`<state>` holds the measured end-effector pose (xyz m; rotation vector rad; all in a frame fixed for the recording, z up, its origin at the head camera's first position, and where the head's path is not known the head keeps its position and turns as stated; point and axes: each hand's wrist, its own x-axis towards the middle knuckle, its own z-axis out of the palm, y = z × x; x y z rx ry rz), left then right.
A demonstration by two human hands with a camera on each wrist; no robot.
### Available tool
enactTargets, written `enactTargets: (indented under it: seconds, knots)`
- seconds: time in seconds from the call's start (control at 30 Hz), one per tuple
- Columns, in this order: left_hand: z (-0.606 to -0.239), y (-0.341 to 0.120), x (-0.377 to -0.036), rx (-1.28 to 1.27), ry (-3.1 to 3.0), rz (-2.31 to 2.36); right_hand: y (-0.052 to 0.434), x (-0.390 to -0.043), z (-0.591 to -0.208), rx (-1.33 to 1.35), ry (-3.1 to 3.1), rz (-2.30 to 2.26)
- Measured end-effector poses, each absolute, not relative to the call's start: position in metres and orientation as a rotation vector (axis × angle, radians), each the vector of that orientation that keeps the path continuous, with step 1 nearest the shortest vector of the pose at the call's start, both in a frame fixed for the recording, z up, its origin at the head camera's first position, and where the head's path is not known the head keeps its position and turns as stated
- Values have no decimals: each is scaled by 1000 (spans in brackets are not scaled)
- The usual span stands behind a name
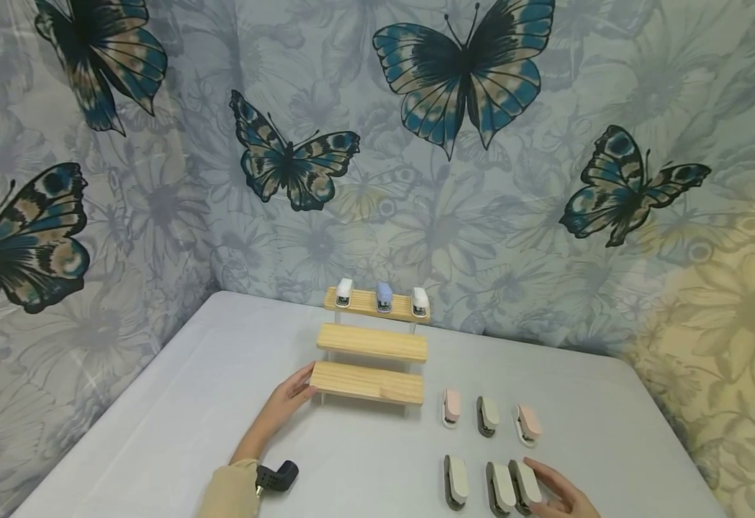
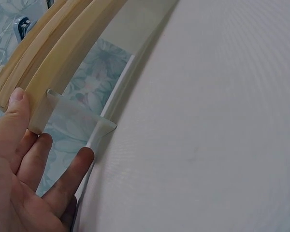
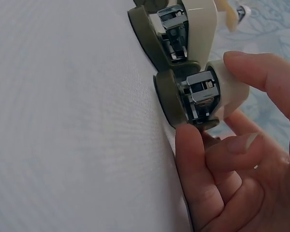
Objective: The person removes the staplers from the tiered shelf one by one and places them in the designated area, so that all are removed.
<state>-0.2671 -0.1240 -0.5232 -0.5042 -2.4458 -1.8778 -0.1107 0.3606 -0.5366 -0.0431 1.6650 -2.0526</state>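
1. Right hand [image 1: 561, 493]: the olive-and-cream stapler [image 3: 203, 94] is pinched between thumb and curled fingers [image 3: 261, 72]; it sits at the front row's right end, touching the table [image 1: 157, 424].
2. Left hand [image 1: 289, 399]: fingers [image 2: 31, 159] are held straight, laid against the left end of the wooden tiered stand [image 1: 367, 381]; thumb on its lowest step.
3. Two more staplers [image 1: 477, 485] are lined up just beside the held one.

matt pale wood shelf [image 1: 369, 383] on clear glossy plastic legs; smooth plastic stapler [image 3: 203, 94] with shiny metal inside; tabletop [image 1: 176, 417] under smooth matt cloth.
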Motion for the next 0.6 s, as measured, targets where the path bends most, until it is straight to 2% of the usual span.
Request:
enactTargets:
  seconds: [0.13,0.33,0.6]
  knots:
    - [-523,-123,-266,-482,-2459,-1888,351,-103,-516,-20,1670,-2053]
    - [-521,-127,-261,-414,-2455,-1857,326,-104,-485,211,1961,-1848]
    - [-520,-124,-264,-513,-2446,-1903,329,-103,-477,286,2145,-1675]
